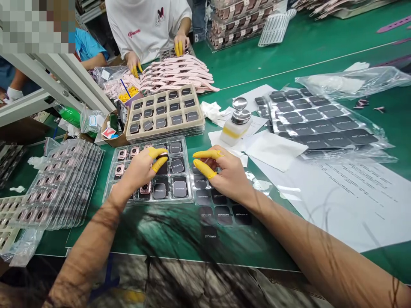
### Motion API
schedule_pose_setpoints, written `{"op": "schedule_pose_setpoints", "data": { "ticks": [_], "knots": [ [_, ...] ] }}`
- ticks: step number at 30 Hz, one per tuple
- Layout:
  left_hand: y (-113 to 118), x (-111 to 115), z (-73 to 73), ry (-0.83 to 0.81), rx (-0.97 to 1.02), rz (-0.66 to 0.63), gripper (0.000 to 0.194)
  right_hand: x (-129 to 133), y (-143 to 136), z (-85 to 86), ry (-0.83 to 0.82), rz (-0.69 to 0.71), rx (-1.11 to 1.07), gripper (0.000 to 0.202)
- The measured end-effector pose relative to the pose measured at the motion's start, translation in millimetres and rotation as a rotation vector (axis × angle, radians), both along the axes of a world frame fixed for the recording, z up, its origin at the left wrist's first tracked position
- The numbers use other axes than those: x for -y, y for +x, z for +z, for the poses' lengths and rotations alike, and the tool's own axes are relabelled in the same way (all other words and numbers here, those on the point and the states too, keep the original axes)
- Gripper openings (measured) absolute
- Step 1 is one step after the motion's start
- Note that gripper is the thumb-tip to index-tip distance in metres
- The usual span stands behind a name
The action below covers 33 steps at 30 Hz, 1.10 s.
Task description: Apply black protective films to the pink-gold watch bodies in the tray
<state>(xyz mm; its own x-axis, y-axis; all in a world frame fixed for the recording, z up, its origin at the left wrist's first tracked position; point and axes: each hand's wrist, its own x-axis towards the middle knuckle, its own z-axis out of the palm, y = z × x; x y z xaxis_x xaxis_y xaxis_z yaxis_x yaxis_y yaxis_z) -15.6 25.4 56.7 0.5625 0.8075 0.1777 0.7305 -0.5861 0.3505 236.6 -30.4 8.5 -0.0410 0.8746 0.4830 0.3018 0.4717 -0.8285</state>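
My left hand [144, 169], with yellow finger cots on thumb and forefinger, pinches a small dark watch case [163, 155] over the clear plastic tray [107, 188]. In that tray sit pink watch cases [146, 187] at the left and dark square watch faces marked HiFuture [180, 187] at the right. My right hand [221, 169], also in yellow finger cots, is just right of the tray. Its thumb and forefinger are a little apart, with nothing visible between them. Under it lies a sheet of dark square screen films [205, 196], partly covered by the hand.
Stacked clear trays [64, 184] stand at the left. Behind are a beige tray of watches [165, 128], a pump bottle [236, 126], white wipes [272, 149] and bagged film sheets [321, 115]. Across the table a co-worker's hands [181, 44] work near pink straps [180, 72].
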Motion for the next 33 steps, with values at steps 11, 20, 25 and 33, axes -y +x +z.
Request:
{"op": "schedule_pose_setpoints", "data": {
  "ticks": [11, 20, 25, 33],
  "knots": [
    [44, 51, -7.5, -1.055, 0.817, 0.180, 0.062, -1, 10, 8.5, 0.089, 0.389, 0.099, 0.012],
    [43, 59, -18.1, -0.958, 0.822, 0.216, 0.072, 80, 42, 46.7, -0.649, 0.180, -0.232, 0.010],
    [54, 65, -23.4, -0.906, 0.799, 0.234, 0.067, 143, 51, 16.3, -0.760, 0.060, 0.301, 0.005],
    [57, 72, -21.4, -0.877, 0.828, 0.284, 0.068, 85, 56, 24.2, -0.478, -0.209, 0.766, 0.046]
  ]
}}
